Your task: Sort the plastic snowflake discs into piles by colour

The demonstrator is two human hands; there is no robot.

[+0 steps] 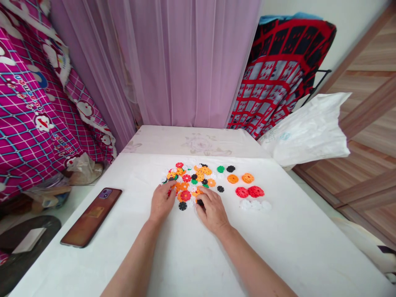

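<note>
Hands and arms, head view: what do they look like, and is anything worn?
Two bare hands, the left hand and the right hand, on bare forearms. No sleeves, gloves, watch or bracelets show up to the picture's lower edge. No rings are visible.

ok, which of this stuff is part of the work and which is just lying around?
In hand: left hand, right hand, mixed disc pile, orange discs, red discs, white discs.
Lying about: phone, white bag, pink blanket.
</note>
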